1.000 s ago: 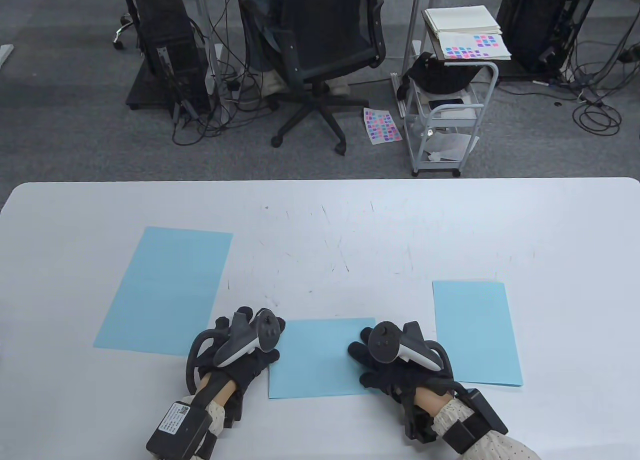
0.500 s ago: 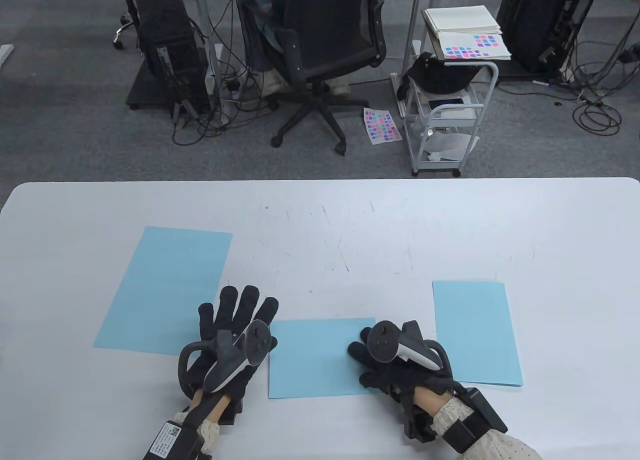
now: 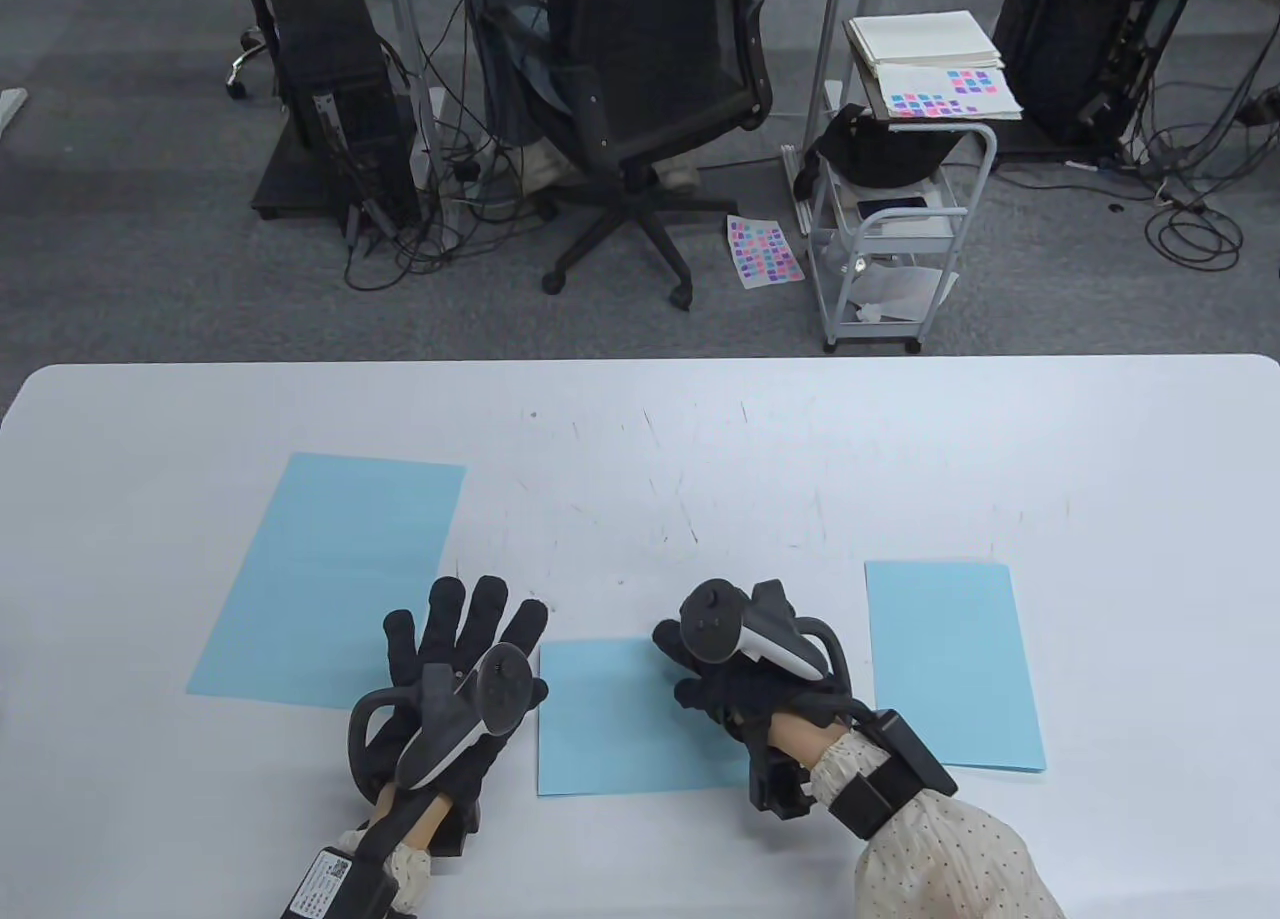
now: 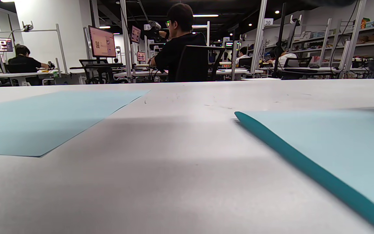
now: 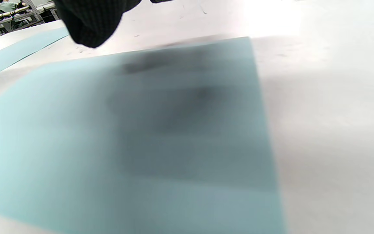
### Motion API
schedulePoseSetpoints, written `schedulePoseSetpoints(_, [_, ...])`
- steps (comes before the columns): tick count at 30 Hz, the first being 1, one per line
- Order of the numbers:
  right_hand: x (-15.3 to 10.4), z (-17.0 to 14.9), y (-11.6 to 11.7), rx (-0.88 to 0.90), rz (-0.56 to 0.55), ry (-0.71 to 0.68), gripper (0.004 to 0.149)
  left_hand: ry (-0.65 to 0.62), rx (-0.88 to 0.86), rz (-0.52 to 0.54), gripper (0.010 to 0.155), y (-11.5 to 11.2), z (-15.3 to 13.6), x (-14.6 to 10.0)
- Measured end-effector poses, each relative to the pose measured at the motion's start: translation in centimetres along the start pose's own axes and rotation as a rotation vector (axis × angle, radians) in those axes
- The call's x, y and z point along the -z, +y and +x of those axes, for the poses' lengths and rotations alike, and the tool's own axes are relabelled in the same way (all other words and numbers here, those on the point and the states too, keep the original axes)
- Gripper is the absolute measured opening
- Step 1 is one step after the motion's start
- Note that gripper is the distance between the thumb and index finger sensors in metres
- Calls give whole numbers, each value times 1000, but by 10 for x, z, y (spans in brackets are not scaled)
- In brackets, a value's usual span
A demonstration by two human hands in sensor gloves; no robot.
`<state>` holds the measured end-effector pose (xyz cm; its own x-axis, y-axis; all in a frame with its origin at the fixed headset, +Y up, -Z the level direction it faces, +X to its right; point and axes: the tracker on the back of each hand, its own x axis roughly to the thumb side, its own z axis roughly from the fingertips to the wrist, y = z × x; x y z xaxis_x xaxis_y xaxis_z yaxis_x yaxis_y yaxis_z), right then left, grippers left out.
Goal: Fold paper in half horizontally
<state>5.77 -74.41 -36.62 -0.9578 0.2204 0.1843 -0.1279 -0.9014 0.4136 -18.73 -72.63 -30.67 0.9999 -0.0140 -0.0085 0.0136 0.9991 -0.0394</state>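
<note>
Table view: the folded light-blue rectangular paper (image 3: 625, 719) lies at 6 o'clock on the white table (image 3: 640, 439). The left hand (image 3: 455, 684), fingers (image 3: 470, 619) spread apart, lies at its 9 o'clock edge. The right hand (image 3: 740, 674) rests on its 2 o'clock corner, fingers' state unclear.

Left wrist view: the paper's edge (image 4: 304, 162) runs toward 5 o'clock.

Right wrist view: a gloved fingertip (image 5: 89, 19) hangs over the blurred paper (image 5: 141, 136).
</note>
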Motion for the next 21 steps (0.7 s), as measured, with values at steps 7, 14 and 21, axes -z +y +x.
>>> schedulePoseSetpoints(7, [24,21,18,-81,35,28,72,1,-3,-10,73,0,-5,0])
schedulePoseSetpoints(14, [32,29,19,-132,89,73,77,-6,-7,-23,73,0,-7,0])
schedulePoseSetpoints(21, [43,34,12,-185,96,89,79,-7,-12,-37,73,0,-8,0])
